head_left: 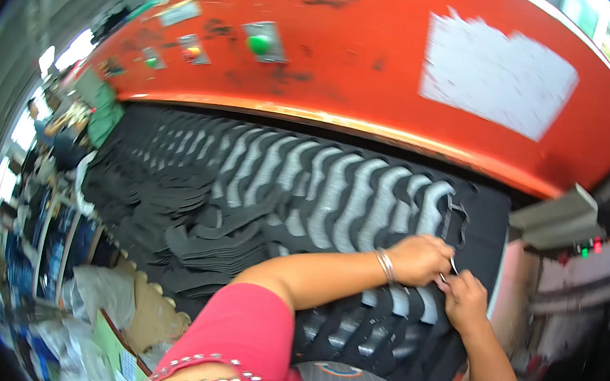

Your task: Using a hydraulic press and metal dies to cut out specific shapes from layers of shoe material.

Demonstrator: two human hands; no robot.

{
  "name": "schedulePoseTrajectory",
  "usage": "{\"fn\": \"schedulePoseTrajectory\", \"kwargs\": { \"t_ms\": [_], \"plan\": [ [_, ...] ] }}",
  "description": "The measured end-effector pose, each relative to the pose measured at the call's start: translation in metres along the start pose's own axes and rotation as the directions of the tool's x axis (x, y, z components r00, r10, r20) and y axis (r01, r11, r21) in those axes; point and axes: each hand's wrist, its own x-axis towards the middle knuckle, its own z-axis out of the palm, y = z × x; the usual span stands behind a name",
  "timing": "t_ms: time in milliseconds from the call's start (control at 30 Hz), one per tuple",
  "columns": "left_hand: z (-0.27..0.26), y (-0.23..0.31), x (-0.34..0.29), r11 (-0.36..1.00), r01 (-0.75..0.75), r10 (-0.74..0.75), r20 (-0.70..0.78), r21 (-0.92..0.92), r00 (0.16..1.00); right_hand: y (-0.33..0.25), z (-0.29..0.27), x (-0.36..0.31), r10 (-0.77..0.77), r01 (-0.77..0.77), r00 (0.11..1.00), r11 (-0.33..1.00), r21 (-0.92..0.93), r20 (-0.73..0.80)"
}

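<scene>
My left hand (420, 261), with bracelets at its wrist, is closed close beside my right hand (466, 300), over the right part of a black sheet (491, 225). Between their fingertips shows a small, thin, pale curved thing (453, 265), too small to name. The fingers of my right hand are also pinched together. Wavy cut-outs run in rows across the sheet, with a silvery-grey surface (356, 203) showing through. Just beyond my hands is a narrow black loop-like strip (456, 223). To the left lie many loose curved black pieces (221, 249), some stacked in overlapping rows.
A large orange machine beam (349, 54) spans the far side, carrying a green button (258, 44) and a torn white sheet (496, 73). Grey metal parts (559, 217) stand at the right. Plastic bags (104, 296) and cardboard (154, 316) lie lower left. Another person (47, 130) is far left.
</scene>
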Motion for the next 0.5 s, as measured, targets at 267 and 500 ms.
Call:
{"fn": "schedulePoseTrajectory", "kwargs": {
  "t_ms": [267, 500],
  "plan": [
    [0.001, -0.016, -0.003, 0.990, -0.007, 0.012, 0.039, -0.138, 0.999, -0.001, -0.004, 0.019, -0.057, 0.051, 0.992, 0.997, 0.059, 0.117],
    [-0.011, -0.003, -0.008, 0.998, 0.063, -0.063, 0.040, 0.005, 0.997, -0.013, -0.010, 0.013, 0.023, -0.013, 0.993, 0.996, -0.088, 0.118]
  ]
}}
